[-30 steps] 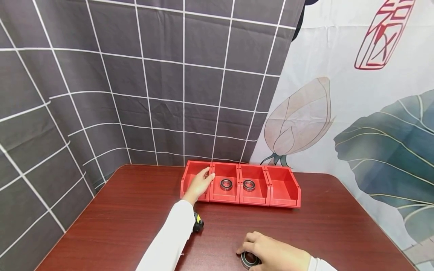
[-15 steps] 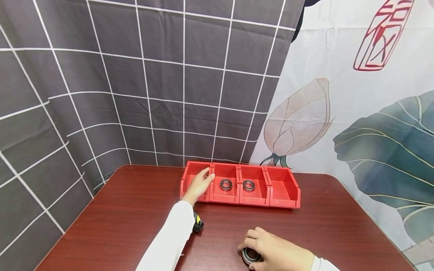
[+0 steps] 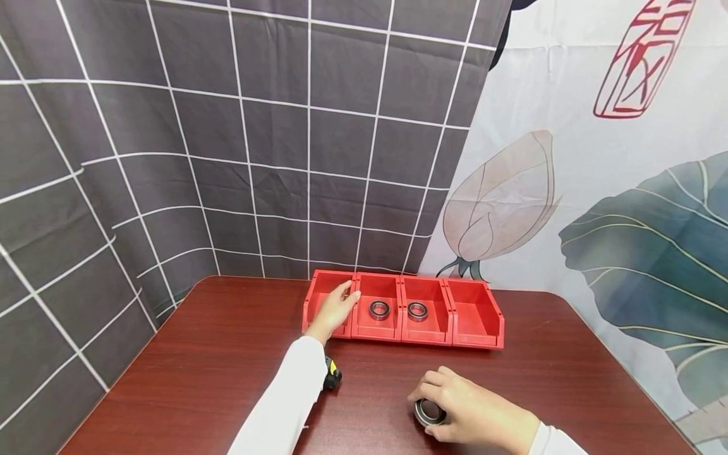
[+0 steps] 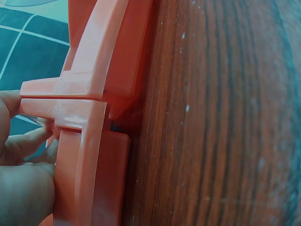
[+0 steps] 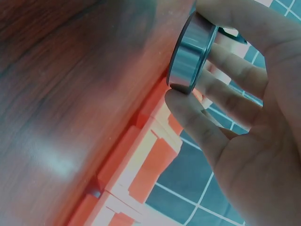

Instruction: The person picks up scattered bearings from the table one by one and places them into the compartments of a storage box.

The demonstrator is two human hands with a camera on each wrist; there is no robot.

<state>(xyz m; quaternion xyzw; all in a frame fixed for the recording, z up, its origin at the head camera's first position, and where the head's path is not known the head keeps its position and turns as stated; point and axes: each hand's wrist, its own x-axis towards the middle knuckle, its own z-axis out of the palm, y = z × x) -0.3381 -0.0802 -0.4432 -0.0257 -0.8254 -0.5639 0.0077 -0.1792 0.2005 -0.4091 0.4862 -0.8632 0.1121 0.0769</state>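
Observation:
In the head view, my left hand point(image 3: 333, 309) reaches into the leftmost red bin point(image 3: 321, 291), its thumb by the divider. The left wrist view shows its fingers point(image 4: 28, 143) behind the bin wall. A shiny, curved edge like a bearing's rim point(image 4: 40, 120) shows between thumb and fingers, mostly hidden by the wall. My right hand point(image 3: 463, 407) grips a ball bearing point(image 3: 429, 412) by its outer ring, thumb on the near side. In the right wrist view the steel bearing point(image 5: 192, 52) is pinched on edge between fingertips, over the brown table point(image 5: 70, 94).
Two more bearings lie in the middle bins, one bearing point(image 3: 379, 309) in the second and another bearing point(image 3: 418, 311) in the third. The rightmost bin point(image 3: 472, 309) ends the joined row. A black and yellow object point(image 3: 332, 374) is partly covered by the left sleeve.
My right hand has moved forward and slightly right across the table, carrying the bearing with it. My left hand has stayed in place at the leftmost bin.

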